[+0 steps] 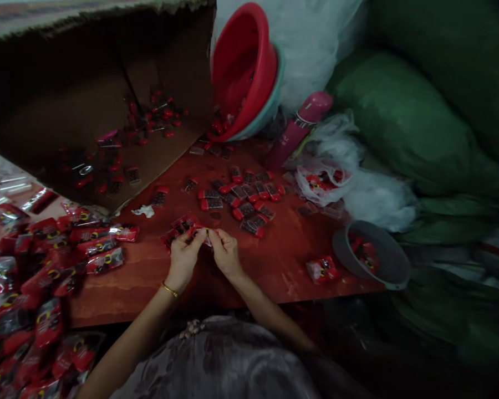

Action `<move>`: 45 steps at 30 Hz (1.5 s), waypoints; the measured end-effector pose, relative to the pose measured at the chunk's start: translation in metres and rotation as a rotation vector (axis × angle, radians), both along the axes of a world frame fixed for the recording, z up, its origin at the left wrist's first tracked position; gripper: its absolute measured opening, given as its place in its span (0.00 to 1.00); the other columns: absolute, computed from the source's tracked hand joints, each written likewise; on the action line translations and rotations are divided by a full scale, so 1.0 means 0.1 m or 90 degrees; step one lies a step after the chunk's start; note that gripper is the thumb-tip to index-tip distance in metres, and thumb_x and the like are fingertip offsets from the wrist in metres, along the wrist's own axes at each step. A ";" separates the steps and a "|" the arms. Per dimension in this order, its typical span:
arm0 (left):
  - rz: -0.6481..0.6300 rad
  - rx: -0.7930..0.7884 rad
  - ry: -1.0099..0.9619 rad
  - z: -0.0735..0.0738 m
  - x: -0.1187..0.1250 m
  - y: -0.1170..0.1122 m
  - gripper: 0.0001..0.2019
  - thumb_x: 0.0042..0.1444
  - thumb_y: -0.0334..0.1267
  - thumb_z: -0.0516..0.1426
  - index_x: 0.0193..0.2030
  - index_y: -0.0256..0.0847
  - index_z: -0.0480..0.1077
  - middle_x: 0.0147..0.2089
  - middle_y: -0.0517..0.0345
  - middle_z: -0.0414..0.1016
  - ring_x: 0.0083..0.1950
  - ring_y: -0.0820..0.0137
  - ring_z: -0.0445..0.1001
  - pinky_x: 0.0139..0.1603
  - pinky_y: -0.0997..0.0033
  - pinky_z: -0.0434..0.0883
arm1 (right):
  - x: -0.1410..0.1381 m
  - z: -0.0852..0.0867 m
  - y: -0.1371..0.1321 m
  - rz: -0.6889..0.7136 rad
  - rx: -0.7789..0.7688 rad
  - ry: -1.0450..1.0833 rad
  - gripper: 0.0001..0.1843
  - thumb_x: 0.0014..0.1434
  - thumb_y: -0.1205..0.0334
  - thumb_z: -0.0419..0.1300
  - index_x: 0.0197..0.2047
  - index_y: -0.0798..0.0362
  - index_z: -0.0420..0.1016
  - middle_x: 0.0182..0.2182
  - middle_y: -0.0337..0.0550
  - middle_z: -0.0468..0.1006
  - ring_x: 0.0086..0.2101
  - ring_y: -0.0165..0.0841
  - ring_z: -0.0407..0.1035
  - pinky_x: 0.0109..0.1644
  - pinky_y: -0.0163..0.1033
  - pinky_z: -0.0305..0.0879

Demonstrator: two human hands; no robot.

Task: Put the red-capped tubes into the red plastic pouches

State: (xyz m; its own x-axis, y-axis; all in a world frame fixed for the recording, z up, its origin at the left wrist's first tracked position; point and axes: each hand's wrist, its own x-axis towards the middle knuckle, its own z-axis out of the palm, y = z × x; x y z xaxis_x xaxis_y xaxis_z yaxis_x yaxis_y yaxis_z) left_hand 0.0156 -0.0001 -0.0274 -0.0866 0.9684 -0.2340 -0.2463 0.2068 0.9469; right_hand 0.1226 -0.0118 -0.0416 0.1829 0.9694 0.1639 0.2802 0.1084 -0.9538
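My left hand (183,259), with a gold bracelet on its wrist, is closed in a pinch on a small red plastic packet (203,232). Opposite it, my right hand (226,254) pinches the same packet, thumbs close together. Fingers cover much of the packet, so its contents cannot be made out. Just behind my left hand, another red packet (184,222) lies on the red tabletop (270,266). Beyond my hands are several small clear boxes with red ends and dark contents (244,210).
Many filled red packets (45,271) are heaped at left. A cardboard box (178,149) on its side holds loose boxes. Behind stand a tilted red basin (270,61) and pink bottle (293,130). A grey bucket (345,252), plastic bag (322,185) and green sacks (411,111) are at right.
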 end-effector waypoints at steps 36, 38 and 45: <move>-0.016 -0.223 -0.204 0.19 0.10 -0.04 0.21 0.26 0.44 0.72 0.25 0.37 0.69 0.26 0.62 0.75 0.27 0.76 0.72 0.34 0.73 0.69 | 0.89 -0.01 -0.41 -0.203 -0.308 -0.643 0.26 0.58 0.38 0.49 0.32 0.53 0.72 0.24 0.52 0.77 0.26 0.40 0.72 0.28 0.39 0.58; -0.020 -0.231 -0.215 0.20 0.11 -0.06 0.21 0.26 0.45 0.71 0.25 0.37 0.69 0.25 0.63 0.74 0.26 0.76 0.71 0.34 0.73 0.69 | 0.77 0.00 -0.31 -0.207 -0.286 -0.648 0.23 0.56 0.40 0.54 0.35 0.53 0.71 0.27 0.51 0.77 0.28 0.40 0.73 0.29 0.38 0.59; -0.051 -0.248 -0.307 0.21 -0.05 -0.07 0.19 0.31 0.45 0.71 0.27 0.38 0.70 0.22 0.65 0.72 0.26 0.76 0.71 0.38 0.70 0.71 | 0.72 -0.03 -0.27 -0.110 -0.156 -0.440 0.11 0.57 0.57 0.55 0.42 0.53 0.68 0.31 0.45 0.76 0.31 0.37 0.72 0.33 0.39 0.65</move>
